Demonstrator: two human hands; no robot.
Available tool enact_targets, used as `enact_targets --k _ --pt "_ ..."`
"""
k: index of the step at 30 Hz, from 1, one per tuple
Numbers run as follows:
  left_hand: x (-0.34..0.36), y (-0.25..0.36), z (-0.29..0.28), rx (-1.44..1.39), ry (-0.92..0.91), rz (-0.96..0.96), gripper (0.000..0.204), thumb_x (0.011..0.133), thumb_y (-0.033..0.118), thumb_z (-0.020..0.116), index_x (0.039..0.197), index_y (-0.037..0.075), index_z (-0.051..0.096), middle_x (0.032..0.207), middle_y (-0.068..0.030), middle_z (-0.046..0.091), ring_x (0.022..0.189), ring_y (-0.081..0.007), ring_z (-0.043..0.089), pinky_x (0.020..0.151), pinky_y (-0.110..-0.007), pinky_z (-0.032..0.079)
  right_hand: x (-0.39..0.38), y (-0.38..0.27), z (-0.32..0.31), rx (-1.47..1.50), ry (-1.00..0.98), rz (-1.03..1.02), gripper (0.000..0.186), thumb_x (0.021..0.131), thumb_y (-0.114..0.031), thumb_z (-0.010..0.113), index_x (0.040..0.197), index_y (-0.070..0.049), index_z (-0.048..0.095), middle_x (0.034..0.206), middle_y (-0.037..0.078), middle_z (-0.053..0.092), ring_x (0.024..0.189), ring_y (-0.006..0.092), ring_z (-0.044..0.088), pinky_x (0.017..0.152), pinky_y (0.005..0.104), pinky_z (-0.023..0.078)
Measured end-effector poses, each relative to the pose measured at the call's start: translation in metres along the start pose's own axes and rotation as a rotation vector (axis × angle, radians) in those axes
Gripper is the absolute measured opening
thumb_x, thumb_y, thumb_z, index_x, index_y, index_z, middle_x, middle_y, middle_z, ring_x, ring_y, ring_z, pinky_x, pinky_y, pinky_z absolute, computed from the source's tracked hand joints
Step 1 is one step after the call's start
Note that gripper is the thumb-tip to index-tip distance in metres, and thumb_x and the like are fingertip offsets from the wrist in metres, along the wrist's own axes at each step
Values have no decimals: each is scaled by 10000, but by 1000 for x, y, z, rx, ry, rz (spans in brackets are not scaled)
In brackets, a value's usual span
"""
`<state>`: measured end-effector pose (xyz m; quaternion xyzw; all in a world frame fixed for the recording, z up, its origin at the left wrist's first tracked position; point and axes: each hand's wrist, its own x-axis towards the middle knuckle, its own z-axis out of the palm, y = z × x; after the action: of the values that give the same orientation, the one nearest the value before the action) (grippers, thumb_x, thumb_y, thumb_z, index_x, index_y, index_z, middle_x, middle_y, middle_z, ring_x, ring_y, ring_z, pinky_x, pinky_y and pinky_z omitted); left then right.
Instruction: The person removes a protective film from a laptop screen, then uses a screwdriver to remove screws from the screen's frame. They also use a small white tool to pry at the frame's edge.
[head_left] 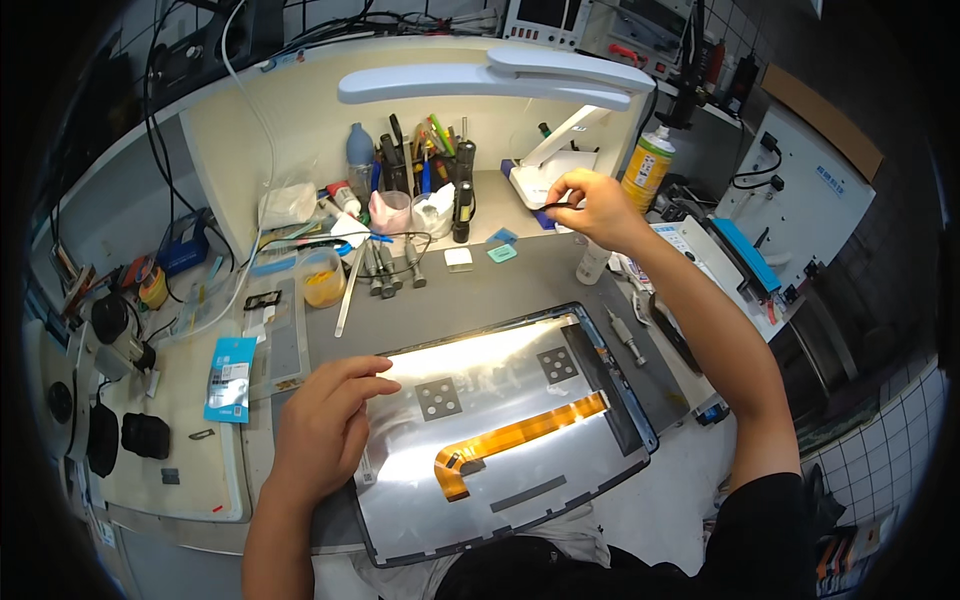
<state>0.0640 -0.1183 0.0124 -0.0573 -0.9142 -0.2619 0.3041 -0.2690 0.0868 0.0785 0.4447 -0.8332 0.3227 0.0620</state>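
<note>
A tablet-sized screen panel with a silvery metal back and dark frame lies in front of me, tilted slightly. An orange flat ribbon cable runs bent across it, between dark patches. My left hand is at the panel's left edge, its fingers stretched and holding nothing; whether they touch the metal I cannot tell. Up and to the right, near the base of the white desk lamp, my right hand pinches a thin dark object, whose kind is not clear.
Pens and tools fill a holder at the back. Several grey screwdrivers lie before it. A clear bottle, a syringe and a yellow spray can stand or lie at right. At left are a blue packet and a microscope.
</note>
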Motion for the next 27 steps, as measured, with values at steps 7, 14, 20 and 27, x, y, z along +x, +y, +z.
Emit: enact_targets --k 7,14,20,27 --pt "0 4 3 -8 14 0 282 768 -90 544 971 57 673 1123 -101 667 988 -291 648 808 -358 522 -2 -17 -102 261 378 -107 234 872 -165 724 1070 -76 638 839 -34 661 745 47 590 610 205 439" --pt "2 -1 6 -30 -2 -39 283 773 -88 539 981 54 668 1137 -102 665 980 -292 647 812 -363 517 37 -5 -161 294 399 197 287 856 -195 738 1103 -70 665 827 -2 659 677 49 558 478 190 331" --pt "-1 -5 4 -21 -5 -34 288 786 -87 533 997 57 666 1139 -104 666 967 -288 652 801 -357 520 58 -2 -161 247 326 246 246 854 -212 751 1049 -80 680 771 -15 601 625 39 492 461 185 304" --pt "-2 -1 5 -54 -18 -104 286 798 -69 546 1031 55 657 1140 -113 666 1002 -295 655 844 -364 520 67 4 -166 193 269 240 233 845 -220 764 1014 -80 688 771 1 599 639 54 497 476 200 328"
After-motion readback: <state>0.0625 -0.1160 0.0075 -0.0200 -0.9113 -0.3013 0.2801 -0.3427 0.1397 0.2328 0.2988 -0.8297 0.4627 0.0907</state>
